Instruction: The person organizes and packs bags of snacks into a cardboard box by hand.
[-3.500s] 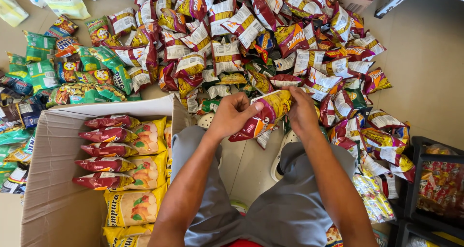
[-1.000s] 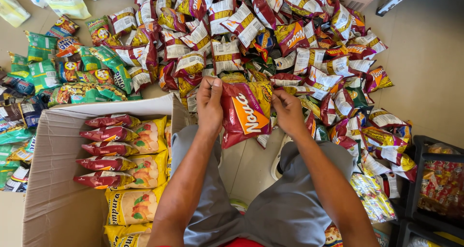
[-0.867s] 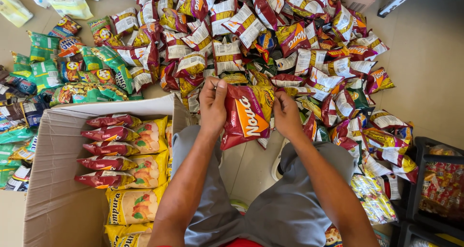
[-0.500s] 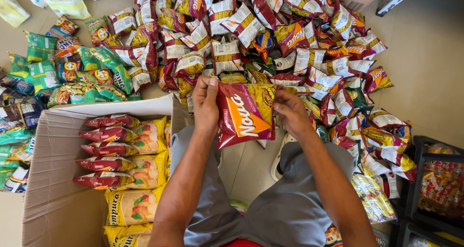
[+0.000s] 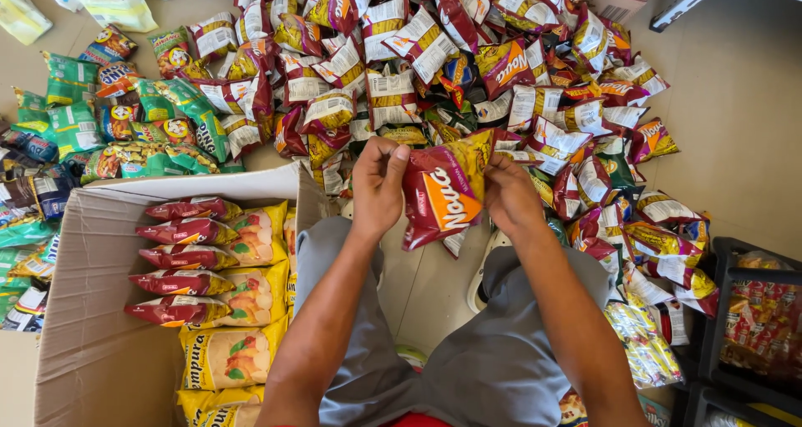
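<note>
Head view shows you holding a red-and-yellow snack packet [image 5: 443, 195] up over your lap, left hand [image 5: 378, 185] and right hand [image 5: 508, 195] each pinching a top corner. Just left of it sits the cardboard box [image 5: 92, 352], partly filled with rows; beyond it lies the heap of packets [image 5: 434, 51]. You look mid-sorting; next, carry it leftward into the box.

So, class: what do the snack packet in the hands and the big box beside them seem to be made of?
Snack packet: thin glossy plastic film, probably; it crinkles and reflects light between the left hand and right hand.
Box: brown corrugated cardboard, matte; creased flaps and a raw edge show.
</note>
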